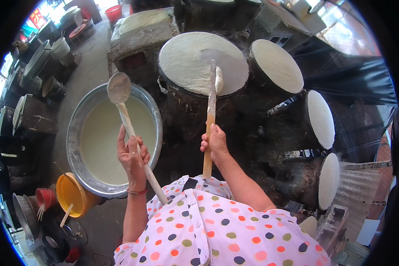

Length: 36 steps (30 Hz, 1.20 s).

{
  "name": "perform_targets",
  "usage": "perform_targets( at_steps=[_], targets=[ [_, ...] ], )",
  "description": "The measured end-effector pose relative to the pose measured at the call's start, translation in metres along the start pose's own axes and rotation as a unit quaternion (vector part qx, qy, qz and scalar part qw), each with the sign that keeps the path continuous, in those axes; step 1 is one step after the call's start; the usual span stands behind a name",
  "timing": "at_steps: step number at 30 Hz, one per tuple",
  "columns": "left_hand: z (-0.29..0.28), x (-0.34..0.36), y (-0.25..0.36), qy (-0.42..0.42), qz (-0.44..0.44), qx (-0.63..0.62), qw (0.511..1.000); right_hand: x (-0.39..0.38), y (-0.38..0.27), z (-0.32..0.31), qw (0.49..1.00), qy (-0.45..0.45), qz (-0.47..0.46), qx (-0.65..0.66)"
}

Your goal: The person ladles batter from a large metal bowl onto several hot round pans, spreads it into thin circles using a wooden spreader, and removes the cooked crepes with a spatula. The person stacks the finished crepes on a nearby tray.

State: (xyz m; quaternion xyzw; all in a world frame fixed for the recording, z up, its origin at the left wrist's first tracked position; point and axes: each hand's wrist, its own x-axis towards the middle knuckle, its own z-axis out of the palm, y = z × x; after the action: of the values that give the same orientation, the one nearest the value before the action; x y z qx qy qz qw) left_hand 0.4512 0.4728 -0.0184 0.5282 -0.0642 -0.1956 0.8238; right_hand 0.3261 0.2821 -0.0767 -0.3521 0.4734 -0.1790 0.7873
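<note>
My left hand (134, 156) is wrapped round the long pale handle of a ladle (119, 88). The ladle's round bowl is up, above the rim of a wide metal basin (154, 108) of pale, milky liquid (117, 142). In my right hand (215, 141) is a flat wooden spatula (211, 102), its far half coated white. Its tip reaches over a large round griddle (242, 84) covered in a white layer (179, 55). A thick white fold (219, 80) lies along the spatula's right side. Around it, a smoother greyish patch shows on the griddle.
Several more round griddles with white layers curve down the right, one nearest the big one (277, 65). A yellow bucket (75, 195) with a stick in it stands by the basin. A slab-like table (144, 33) is beyond. Buckets and pots line the left; dark sheeting (354, 80) hangs right.
</note>
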Motion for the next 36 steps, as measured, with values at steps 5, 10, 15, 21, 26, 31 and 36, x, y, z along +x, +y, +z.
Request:
perform_targets(
  at_steps=[5,10,15,21,26,31,36],
  targets=[
    [0.014,-0.001,0.006,-0.002,0.0,0.015,1.0,0.0,-0.002,0.001,0.984,0.032,-0.102,-0.139],
    [0.018,0.0,-0.002,-0.019,0.007,-0.003,1.0,0.013,0.026,-0.029,0.818,0.035,-0.315,-0.479],
    [0.028,-0.001,-0.009,-0.021,0.004,0.001,1.0,0.006,-0.032,-0.087,0.929,0.065,-0.107,-0.349],
    [0.043,0.001,-0.017,-0.029,0.009,-0.011,0.999,0.012,-0.046,-0.073,0.943,0.072,-0.126,-0.299],
    [0.052,0.003,-0.021,-0.015,0.005,-0.005,1.0,0.003,-0.02,-0.101,0.79,0.054,-0.293,-0.536],
    [0.059,0.006,-0.026,-0.014,0.008,0.004,1.0,0.022,-0.09,-0.129,0.867,0.096,-0.149,-0.465],
    [0.072,0.003,-0.035,-0.01,-0.006,0.006,1.0,0.035,-0.063,-0.129,0.816,0.068,-0.293,-0.494]
  ],
)
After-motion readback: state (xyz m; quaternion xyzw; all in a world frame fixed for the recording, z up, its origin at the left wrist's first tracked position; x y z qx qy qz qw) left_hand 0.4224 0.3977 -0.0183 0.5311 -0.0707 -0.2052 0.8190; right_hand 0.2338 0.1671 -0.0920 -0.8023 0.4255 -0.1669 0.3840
